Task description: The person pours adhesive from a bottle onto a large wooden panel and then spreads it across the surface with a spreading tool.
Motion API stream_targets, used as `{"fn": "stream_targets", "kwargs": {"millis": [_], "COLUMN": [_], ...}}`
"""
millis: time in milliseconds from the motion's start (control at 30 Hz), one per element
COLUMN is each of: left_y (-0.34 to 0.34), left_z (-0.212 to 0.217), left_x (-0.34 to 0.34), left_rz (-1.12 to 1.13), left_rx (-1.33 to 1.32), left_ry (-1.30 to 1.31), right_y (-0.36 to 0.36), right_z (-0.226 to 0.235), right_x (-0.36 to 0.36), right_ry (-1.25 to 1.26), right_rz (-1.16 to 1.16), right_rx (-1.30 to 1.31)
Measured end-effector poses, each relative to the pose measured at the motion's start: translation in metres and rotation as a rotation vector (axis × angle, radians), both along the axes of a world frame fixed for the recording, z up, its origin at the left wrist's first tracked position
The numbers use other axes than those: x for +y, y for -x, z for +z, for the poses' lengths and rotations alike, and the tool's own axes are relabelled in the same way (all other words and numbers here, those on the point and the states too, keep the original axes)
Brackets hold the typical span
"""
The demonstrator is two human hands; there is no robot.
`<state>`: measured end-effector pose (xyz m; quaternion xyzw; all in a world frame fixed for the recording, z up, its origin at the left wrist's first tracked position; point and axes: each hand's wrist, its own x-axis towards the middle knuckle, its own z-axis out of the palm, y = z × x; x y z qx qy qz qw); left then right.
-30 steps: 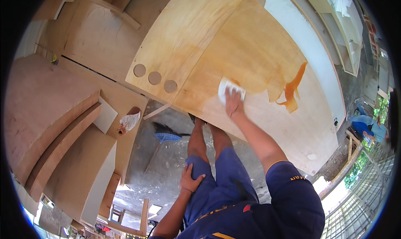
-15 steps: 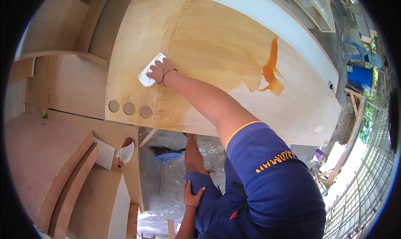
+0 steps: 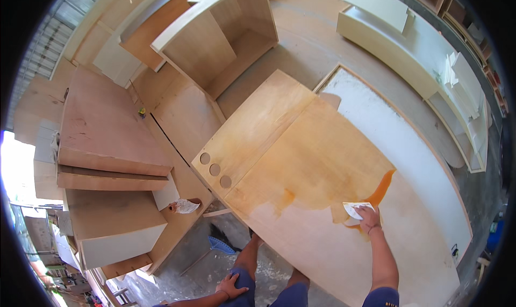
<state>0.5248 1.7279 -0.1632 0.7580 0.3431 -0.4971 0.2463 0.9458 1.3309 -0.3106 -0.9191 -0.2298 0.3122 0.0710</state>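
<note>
My right hand (image 3: 368, 220) is closed on a flat white spreader (image 3: 352, 206), which lies against a wooden panel (image 3: 317, 248). A streak of wet orange liquid (image 3: 383, 186) runs from beside the spreader toward the panel's far edge. Much of the wood on the far and left side is stained yellowish, while the near right part is pale. A small orange patch (image 3: 286, 198) lies left of the spreader. My left hand (image 3: 233, 286) rests on my left thigh with its fingers spread, holding nothing.
Three round holes (image 3: 215, 170) mark the panel's left end. A white-topped board (image 3: 398, 127) lies beyond it, and an open cabinet (image 3: 215, 38) stands farther back. A plastic-wrapped roll (image 3: 184, 206) sits on boards at left. A blue broom (image 3: 221, 246) lies on the floor.
My right hand has carried the spreader from the panel's left part rightward to the orange streak. A small orange patch now shows on the panel. The view has turned and widened; my left hand stays on my thigh.
</note>
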Motion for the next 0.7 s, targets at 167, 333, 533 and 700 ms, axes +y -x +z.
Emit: {"fn": "stream_targets", "kwargs": {"millis": [167,333,533,700], "left_y": [0.000,-0.031,-0.016,0.024], "left_z": [-0.014,0.004,0.003,-0.001], "left_x": [-0.066,-0.094,-0.123,-0.126], "left_rz": [-0.077,0.025,0.051,0.251], "left_rx": [0.047,-0.127,0.053,-0.025], "left_ry": [-0.074,-0.074,-0.086,0.005], "right_y": [0.008,-0.031,-0.015,0.021], "right_z": [-0.016,-0.075,-0.042,-0.025], "right_x": [-0.079,-0.090,0.078,0.189], "right_ry": [-0.086,-0.107,0.133,0.145], "right_rz": [-0.609,-0.532,-0.357,-0.216], "right_rx": [-0.133,-0.436,-0.069,-0.002]}}
